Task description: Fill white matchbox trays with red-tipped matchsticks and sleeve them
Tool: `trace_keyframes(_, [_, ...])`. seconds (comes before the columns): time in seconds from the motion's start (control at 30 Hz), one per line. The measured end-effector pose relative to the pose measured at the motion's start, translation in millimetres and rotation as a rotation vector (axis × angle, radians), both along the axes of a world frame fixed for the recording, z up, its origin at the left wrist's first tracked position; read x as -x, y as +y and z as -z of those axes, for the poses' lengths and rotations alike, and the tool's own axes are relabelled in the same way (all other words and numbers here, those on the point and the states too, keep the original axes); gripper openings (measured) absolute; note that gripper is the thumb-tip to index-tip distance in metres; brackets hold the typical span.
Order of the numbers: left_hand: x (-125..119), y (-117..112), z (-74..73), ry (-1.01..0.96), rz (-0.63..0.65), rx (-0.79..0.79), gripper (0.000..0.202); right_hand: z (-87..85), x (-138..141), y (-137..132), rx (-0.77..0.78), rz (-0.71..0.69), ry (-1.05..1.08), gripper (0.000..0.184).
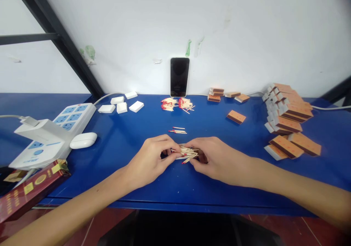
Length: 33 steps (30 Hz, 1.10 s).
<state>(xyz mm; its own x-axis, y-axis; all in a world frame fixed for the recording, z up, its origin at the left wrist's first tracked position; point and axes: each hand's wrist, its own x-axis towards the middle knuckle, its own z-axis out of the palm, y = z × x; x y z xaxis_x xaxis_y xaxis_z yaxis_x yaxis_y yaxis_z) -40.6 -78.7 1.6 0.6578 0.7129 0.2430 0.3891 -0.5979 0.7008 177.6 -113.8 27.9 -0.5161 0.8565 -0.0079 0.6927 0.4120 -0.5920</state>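
Meeting near the middle of the front edge of the blue worktop [142, 119], two bare hands are handling a bundle of red-tipped matchsticks [189, 152]. The left hand [153, 161] is pinching narrowly at the bundle's left end; the right hand [219, 160] is curling around a matchbox [202, 156], mostly hidden by the fingers. Just beyond them, a few loose matches [178, 131] are lying flat. Toward the back edge, two match heaps [177, 104] are resting before a smartphone [179, 77] that is leaning against the wall [131, 30]. Five white matchbox trays [122, 108] are lying toward the back left corner, beyond a power strip [74, 119]. Orange matchboxes [236, 116] are scattering along the back edge's right half, and a larger pile [287, 108] is rising near the right edge. A dark red carton [35, 189] is jutting over the front left corner.
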Motion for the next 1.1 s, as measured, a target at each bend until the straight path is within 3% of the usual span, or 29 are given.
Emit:
trace_keyframes(0.2, [1.5,1.8,-2.7,-0.012,-0.036,0.016,0.013,5.7,-4.9,3.0,0.01,0.015,0.018,0.018])
trace_keyframes(0.33, [5.6,1.0,-5.1,-0.07,-0.114,0.015,0.024,7.5,-15.0,-2.1,-0.098,0.055,0.033,0.03])
trace_keyframes(0.43, [9.6,0.6,-6.2,-0.086,-0.177,0.039,0.033,4.5,-24.5,-10.3,-0.123,-0.068,-0.032,0.022])
trace_keyframes(0.53, [11.3,-0.6,-7.9,-0.166,-0.192,0.118,0.026,2.3,-31.4,-17.9,-0.007,-0.18,-0.099,0.015])
trace_keyframes(0.67, [7.6,-3.3,-10.1,-0.248,-0.135,0.218,0.014,5.8,-31.9,-24.5,0.064,-0.216,-0.09,0.01])
trace_keyframes(0.8, [3.9,-1.0,-6.0,-0.155,-0.062,0.054,0.016,9.6,-29.9,-31.2,-0.008,-0.173,-0.102,0.018])
trace_keyframes(0.9, [6.5,3.1,0.4,-0.033,-0.05,-0.113,0.02,8.1,-33.2,-35.4,0.023,-0.17,-0.116,0.014])
trace_keyframes(1.0, [11.5,5.0,5.8,0.078,-0.032,-0.181,0.025,9.3,-34.0,-36.3,0.044,-0.192,-0.116,0.016])
trace_keyframes(1.1, [13.5,4.0,8.1,0.129,-0.017,-0.219,0.029,19.7,-24.7,-33.7,-0.14,-0.145,-0.125,0.022])
